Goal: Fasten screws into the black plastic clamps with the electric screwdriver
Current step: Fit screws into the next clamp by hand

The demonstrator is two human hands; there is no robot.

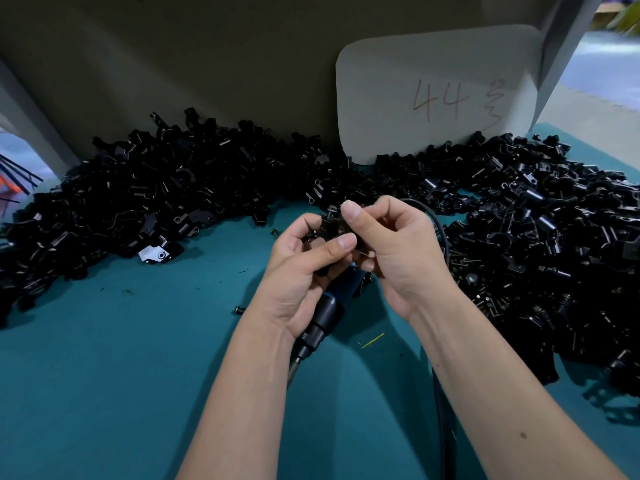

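Both hands meet just above the teal table [145, 358], between the two heaps of loose black plastic clamps [166, 192]: my left hand [298, 271] curls round the blue-and-black electric screwdriver [329, 306] and steadies one small black plastic clamp [334, 228], while my right hand [398, 251] pinches that clamp from the other side. I'd judge the screw must sit square in its hole before driving; whether it is seated is hidden.

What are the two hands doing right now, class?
Left hand: grips the black clamp, with the electric screwdriver tucked beneath the palm.
Right hand: pinches the same clamp.
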